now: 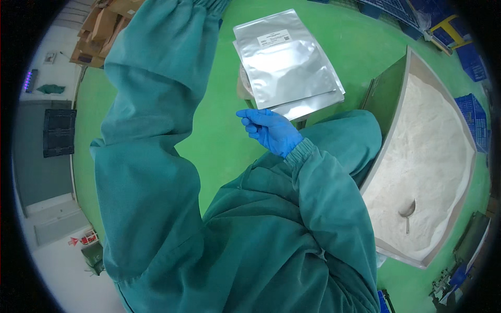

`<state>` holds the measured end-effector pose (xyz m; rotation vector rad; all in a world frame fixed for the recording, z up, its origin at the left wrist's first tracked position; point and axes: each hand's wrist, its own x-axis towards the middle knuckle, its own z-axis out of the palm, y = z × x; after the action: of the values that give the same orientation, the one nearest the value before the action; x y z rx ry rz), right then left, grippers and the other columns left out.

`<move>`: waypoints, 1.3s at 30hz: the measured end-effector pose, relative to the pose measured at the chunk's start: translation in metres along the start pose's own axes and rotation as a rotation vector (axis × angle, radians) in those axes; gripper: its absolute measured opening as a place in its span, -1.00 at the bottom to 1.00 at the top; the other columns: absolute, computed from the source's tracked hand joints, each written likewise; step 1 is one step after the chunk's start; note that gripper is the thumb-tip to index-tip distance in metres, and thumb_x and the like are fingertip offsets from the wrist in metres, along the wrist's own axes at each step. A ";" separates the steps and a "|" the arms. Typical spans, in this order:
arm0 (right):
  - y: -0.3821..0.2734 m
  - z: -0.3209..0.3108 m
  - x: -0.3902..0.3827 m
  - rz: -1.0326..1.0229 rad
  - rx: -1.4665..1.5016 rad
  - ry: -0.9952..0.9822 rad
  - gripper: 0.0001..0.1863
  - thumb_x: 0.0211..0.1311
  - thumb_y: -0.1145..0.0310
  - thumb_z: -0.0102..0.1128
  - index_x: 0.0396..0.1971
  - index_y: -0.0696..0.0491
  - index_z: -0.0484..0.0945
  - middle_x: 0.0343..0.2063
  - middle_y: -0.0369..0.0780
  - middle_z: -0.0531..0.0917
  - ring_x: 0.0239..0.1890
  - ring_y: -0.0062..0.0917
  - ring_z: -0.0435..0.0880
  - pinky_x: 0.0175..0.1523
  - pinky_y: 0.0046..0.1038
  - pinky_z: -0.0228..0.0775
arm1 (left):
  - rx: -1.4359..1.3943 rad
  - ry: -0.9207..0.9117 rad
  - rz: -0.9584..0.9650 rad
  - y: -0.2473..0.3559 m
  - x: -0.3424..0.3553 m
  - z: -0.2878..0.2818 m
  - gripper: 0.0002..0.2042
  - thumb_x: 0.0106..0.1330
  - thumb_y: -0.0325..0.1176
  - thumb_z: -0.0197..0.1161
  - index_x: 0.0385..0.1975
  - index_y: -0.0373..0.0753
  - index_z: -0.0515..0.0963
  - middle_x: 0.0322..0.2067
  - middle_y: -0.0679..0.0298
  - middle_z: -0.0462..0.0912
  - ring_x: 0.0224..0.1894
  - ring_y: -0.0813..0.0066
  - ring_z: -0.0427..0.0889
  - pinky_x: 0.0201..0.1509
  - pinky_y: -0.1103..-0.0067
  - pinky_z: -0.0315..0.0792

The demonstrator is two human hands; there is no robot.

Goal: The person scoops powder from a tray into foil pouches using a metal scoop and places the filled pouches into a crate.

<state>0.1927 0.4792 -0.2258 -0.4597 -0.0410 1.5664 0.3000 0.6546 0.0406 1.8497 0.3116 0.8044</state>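
Note:
My right hand, in a blue glove, is in the middle just below a stack of flat silver foil pouches. Its fingers are curled in together, and nothing shows in them. The top pouch bears a white printed label. Under the stack, a rounded support partly shows; most of it is hidden. My left arm, in a loose green sleeve, reaches up past the top edge, so the left hand is out of sight.
To my right stands a large metal bin of white powder, with a metal scoop lying in it. Blue crates are beyond it. Cardboard boxes are stacked at the far left, near a grey door.

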 end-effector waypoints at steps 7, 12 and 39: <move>-0.031 -0.020 -0.060 -0.140 0.069 0.035 -0.74 0.24 0.35 0.11 -0.26 0.28 0.54 -0.41 -0.24 0.58 -0.45 -0.65 0.52 -0.34 -0.63 0.41 | 0.567 -0.071 0.554 -0.008 0.002 0.047 -0.86 0.11 -0.54 0.08 -0.33 -0.33 0.49 -0.37 0.15 0.56 -0.39 0.38 0.55 -0.31 0.54 0.40; -0.077 -0.035 -0.177 -0.265 -0.606 0.496 -0.76 0.21 0.30 0.15 -0.35 0.20 0.60 -0.42 -0.19 0.62 -0.40 -0.60 0.56 -0.16 -0.49 0.42 | -0.215 -0.196 -0.008 -0.006 -0.034 0.109 -0.69 0.15 -0.58 0.01 -0.09 -0.44 0.49 -0.16 0.14 0.59 -0.28 0.46 0.59 -0.15 0.65 0.46; -0.226 -0.248 -0.571 0.679 -2.410 2.252 -0.59 0.01 0.45 0.02 -0.05 -0.14 0.41 -0.50 -0.27 0.49 -0.36 -0.35 0.47 -0.17 -0.16 0.21 | 0.583 -0.881 0.438 -0.157 -0.190 0.502 -0.77 0.19 -0.44 0.01 -0.18 -0.21 0.52 0.00 0.24 0.50 -0.07 0.29 0.51 -0.25 0.44 0.56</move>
<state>0.4716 -0.1210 -0.2341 2.4128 -0.0031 0.2353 0.5122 0.2536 -0.2868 2.6697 -0.4886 0.0911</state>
